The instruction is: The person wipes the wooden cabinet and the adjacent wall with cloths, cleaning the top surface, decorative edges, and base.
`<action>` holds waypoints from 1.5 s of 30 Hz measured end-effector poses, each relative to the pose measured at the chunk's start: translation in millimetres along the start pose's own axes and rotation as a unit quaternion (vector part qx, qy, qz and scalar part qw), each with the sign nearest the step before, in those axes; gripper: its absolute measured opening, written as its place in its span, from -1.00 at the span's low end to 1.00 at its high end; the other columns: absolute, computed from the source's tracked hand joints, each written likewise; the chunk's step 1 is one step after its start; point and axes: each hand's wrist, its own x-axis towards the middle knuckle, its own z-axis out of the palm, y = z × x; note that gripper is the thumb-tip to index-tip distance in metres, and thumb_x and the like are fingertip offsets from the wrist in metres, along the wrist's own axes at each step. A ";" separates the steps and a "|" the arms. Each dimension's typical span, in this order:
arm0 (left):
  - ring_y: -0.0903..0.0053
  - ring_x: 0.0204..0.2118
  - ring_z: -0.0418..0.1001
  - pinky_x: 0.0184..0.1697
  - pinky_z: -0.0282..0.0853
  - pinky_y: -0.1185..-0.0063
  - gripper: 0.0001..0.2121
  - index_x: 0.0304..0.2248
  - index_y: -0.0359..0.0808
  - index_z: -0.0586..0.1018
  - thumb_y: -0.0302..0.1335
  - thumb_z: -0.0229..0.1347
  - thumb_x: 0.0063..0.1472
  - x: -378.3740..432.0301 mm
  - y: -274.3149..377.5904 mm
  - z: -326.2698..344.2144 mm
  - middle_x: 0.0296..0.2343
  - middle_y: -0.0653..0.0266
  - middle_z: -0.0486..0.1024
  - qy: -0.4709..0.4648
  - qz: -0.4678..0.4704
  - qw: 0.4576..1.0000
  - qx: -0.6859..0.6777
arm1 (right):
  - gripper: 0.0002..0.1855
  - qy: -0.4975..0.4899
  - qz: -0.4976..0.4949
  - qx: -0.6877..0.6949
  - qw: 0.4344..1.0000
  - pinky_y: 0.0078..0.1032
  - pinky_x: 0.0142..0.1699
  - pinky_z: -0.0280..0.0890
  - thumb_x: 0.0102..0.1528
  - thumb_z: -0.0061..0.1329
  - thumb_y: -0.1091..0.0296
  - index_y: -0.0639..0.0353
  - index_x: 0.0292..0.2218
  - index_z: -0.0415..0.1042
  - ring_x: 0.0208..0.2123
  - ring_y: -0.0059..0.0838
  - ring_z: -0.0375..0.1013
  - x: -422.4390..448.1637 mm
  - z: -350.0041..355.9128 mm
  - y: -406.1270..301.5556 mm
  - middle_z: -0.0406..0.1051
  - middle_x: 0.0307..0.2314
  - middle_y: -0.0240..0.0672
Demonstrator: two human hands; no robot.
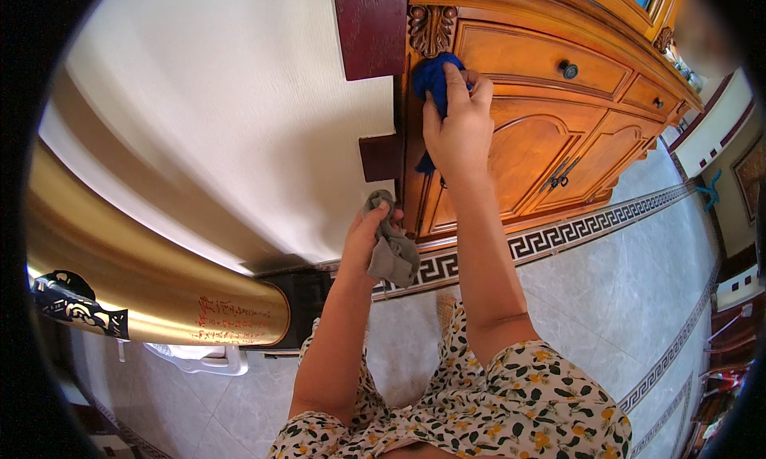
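Observation:
My right hand (464, 121) presses a bunched blue cloth (440, 79) against the corner post of a wooden cabinet (538, 49), just below a carved scroll ornament (432, 29). Part of the blue cloth hangs down below the hand. Lower and to the left, my left hand (365, 234) grips a crumpled grey-green cloth (394, 252) in front of the cabinet's lower left corner. The cabinet has drawers with dark round knobs (567, 69) above arched double doors with dark ring pulls (558, 180).
A tall gold cylinder (179, 273) with red writing stands at the left on a black base (308, 303). Dark red wooden pieces (372, 28) sit on the white wall (239, 100) beside the cabinet. A white plastic item (203, 360) rests on the grey tiled floor (586, 291) behind the cylinder.

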 end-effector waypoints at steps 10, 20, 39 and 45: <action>0.62 -0.41 0.33 -0.39 0.33 0.57 -0.66 -0.10 -0.24 0.40 -0.31 0.11 0.17 -5.4 6.2 -3.4 -0.35 0.30 0.44 0.014 0.018 1.000 0.021 | -0.42 0.104 -0.070 0.059 0.990 -0.22 -0.23 0.40 -0.12 0.09 0.55 0.22 -0.01 0.31 -0.27 0.01 0.42 5.8 4.4 -4.1 0.30 -0.15 -0.06; 0.61 -0.43 0.34 -0.40 0.33 0.57 -0.66 -0.09 -0.25 0.41 -0.32 0.11 0.17 -5.5 10.7 -4.8 -0.35 0.30 0.44 -0.006 0.027 0.999 0.020 | -0.54 0.116 -0.088 0.027 0.989 -0.27 -0.24 0.40 -0.07 0.10 0.53 0.17 -0.07 0.39 -0.28 0.00 0.42 5.5 2.0 -1.2 0.31 -0.16 -0.05; 0.60 -0.42 0.33 -0.39 0.33 0.56 -0.69 -0.13 -0.24 0.42 -0.29 0.11 0.18 -14.7 22.9 -14.2 -0.34 0.30 0.44 -0.005 0.033 0.999 0.008 | -0.74 0.123 -0.067 0.010 0.990 -0.31 -0.34 0.42 -0.05 0.09 0.53 0.33 -0.26 0.41 -0.39 0.02 0.45 9.5 13.0 -15.7 0.33 -0.30 0.00; 0.60 -0.42 0.33 -0.37 0.33 0.56 -0.69 -0.13 -0.23 0.42 -0.29 0.10 0.18 -14.8 24.2 -13.1 -0.34 0.29 0.43 -0.022 0.040 0.999 -0.002 | -0.68 0.207 -0.085 0.042 0.974 -0.28 -0.27 0.40 -0.06 0.11 0.52 0.25 -0.22 0.38 -0.32 0.02 0.43 35.9 -5.5 -33.3 0.33 -0.29 -0.02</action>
